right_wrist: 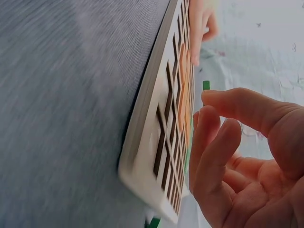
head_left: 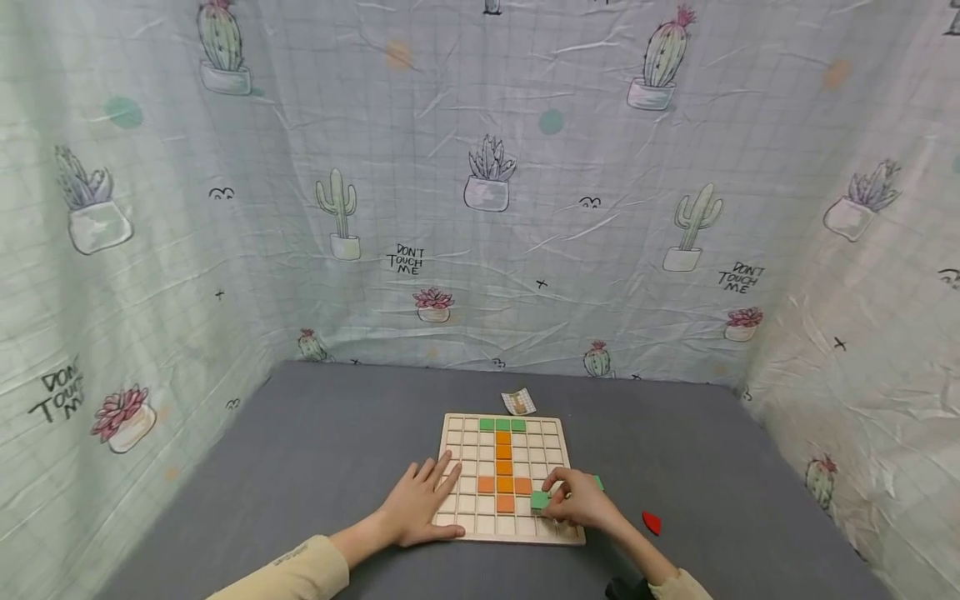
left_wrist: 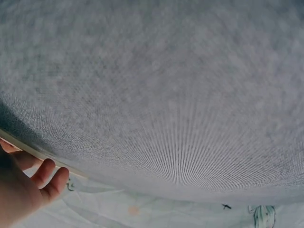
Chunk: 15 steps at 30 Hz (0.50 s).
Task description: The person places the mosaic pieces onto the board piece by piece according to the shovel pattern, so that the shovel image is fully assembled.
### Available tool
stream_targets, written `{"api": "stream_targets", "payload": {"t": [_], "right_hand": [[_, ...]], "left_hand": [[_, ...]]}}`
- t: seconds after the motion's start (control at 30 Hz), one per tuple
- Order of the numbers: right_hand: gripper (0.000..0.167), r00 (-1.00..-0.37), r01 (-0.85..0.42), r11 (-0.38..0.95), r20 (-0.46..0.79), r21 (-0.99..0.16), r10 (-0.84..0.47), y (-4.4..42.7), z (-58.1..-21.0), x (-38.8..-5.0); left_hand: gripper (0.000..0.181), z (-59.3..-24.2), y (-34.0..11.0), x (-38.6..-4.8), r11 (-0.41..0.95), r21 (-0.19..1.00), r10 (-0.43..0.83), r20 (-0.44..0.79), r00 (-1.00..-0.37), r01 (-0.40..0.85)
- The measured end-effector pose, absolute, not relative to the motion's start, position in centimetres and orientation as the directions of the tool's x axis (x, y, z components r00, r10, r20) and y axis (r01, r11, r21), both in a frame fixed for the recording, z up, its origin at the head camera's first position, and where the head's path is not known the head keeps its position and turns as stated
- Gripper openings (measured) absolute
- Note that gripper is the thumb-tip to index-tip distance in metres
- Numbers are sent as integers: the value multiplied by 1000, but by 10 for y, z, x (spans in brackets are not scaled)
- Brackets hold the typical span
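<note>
A wooden grid board [head_left: 486,525] lies on the table. A row of green square tiles [head_left: 502,425] sits in its top cells, with a column of orange tiles [head_left: 504,452] below. Lighter orange tiles [head_left: 486,484] flank and end the column's lower part. My right hand [head_left: 581,497] pinches a green square tile [head_left: 539,500] between thumb and fingertip over the board's lower right; the right wrist view shows this tile [right_wrist: 206,85] edge-on, off the board. My left hand [head_left: 417,504] rests spread on the board's left edge, fingers fairly straight.
A small printed card [head_left: 519,402] lies behind the board. Partly hidden by my right hand, another green piece [head_left: 597,482] is at the board's right side. A red piece [head_left: 652,522] lies farther right on the grey table [head_left: 337,450]. Patterned curtains [head_left: 480,250] surround the table.
</note>
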State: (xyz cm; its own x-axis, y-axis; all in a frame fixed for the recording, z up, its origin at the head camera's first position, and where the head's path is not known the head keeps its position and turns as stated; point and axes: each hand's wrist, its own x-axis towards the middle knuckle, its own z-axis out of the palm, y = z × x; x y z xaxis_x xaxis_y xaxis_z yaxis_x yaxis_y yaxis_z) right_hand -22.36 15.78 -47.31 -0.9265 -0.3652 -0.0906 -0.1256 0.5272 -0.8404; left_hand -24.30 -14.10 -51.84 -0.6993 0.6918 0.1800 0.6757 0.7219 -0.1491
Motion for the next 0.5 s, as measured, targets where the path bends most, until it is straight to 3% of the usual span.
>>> {"api": "stream_targets", "payload": {"t": [0.23,0.5], "right_hand": [[24,-925,-136,514,-78,-847,-373,140,-472,-222],[25,-924,-135,501,-73,-855,-375,122,-473,-222]], "left_hand": [[88,-514,-140,-242,710,-208,704,179,-687,673],[89,-515,-139,-242,722,-171,692,156,-705,671]]}}
